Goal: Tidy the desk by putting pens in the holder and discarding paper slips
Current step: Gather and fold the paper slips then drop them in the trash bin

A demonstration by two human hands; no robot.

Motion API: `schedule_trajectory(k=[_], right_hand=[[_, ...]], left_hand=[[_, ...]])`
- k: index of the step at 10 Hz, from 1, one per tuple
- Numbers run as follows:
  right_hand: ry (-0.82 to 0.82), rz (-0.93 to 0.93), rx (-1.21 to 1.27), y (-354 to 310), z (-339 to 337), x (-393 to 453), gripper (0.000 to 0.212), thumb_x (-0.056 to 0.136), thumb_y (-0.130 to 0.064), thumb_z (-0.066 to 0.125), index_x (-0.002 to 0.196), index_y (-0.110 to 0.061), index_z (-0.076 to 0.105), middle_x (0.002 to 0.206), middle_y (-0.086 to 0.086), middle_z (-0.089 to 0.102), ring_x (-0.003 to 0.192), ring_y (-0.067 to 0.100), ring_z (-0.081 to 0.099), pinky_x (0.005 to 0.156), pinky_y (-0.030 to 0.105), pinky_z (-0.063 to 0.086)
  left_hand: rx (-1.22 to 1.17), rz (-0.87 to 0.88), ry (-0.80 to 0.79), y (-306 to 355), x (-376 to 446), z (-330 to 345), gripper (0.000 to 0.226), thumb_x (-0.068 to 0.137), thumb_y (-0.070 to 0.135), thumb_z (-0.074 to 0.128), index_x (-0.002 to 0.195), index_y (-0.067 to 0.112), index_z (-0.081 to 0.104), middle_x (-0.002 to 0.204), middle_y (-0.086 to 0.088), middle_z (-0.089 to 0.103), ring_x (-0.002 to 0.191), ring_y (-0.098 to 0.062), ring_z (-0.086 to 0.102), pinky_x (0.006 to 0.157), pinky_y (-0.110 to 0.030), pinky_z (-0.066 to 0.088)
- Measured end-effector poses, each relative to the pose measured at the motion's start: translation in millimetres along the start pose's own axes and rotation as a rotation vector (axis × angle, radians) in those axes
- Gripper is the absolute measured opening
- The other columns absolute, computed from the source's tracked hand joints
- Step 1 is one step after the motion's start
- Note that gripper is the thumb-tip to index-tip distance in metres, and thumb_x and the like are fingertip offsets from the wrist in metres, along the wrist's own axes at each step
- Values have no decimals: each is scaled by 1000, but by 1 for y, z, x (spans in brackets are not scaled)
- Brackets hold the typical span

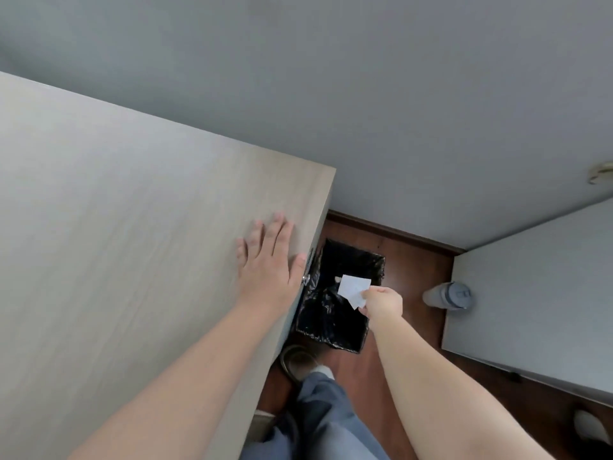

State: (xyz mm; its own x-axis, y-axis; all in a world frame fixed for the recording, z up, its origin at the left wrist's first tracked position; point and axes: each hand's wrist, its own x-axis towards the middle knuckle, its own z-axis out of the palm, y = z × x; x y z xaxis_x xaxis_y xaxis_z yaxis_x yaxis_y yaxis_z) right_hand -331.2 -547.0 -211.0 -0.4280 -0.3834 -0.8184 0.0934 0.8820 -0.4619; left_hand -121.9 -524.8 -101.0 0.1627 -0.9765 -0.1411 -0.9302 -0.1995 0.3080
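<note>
Your left hand (268, 260) lies flat and open on the table (132, 227), right at its rt edge, holding nothing. Just beside that edge, on the floor, sits the bin (335, 313) w/ a black liner. Your right hand (381, 302) pinches the paper slips (353, 290) over the bin mouth. Risk: light slips could flutter on release and land on the floor (408, 260), esp. if dropped from high up. Lower first. Room's tight: table edge to the left, white unit (530, 293) and bottle (447, 295) to the right; bin's far side near the wall is free.
</note>
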Motion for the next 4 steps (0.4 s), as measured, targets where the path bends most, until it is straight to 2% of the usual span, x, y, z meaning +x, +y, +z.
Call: schedule_trajectory(k=[1, 2, 3, 4], right_hand=[[55, 52, -84, 15, 12, 26, 18, 82, 2, 52, 78, -12, 63, 68, 6, 55, 55, 22, 54, 67, 37, 58], [55, 105, -104, 28, 20, 45, 18, 80, 1, 54, 83, -17, 54, 75, 6, 54, 54, 22, 48, 49, 28, 43], [4, 145, -113, 39, 25, 60, 26, 77, -7, 65, 98, -15, 52, 87, 12, 59, 59, 23, 51, 52, 28, 44], [-28, 117, -103, 40, 30, 64, 49, 77, -13, 69, 122, -13, 51, 104, 15, 63, 78, 28, 59, 69, 34, 51]], left_hand=[[12, -2, 5, -1, 0, 1, 65, 92, 52, 26, 152, 28, 21, 162, 11, 12, 150, -23, 4, 119, -49, 1], [37, 3, 14, 0, 0, 2, 63, 94, 51, 28, 152, 29, 19, 162, 12, 10, 150, -21, 2, 119, -47, 0], [38, -6, 38, 1, -1, 1, 63, 92, 51, 29, 151, 28, 23, 161, 11, 16, 150, -22, 6, 119, -47, 2], [39, -15, 51, 3, 0, -1, 64, 92, 52, 29, 150, 27, 25, 160, 10, 18, 149, -23, 9, 118, -48, 2]])
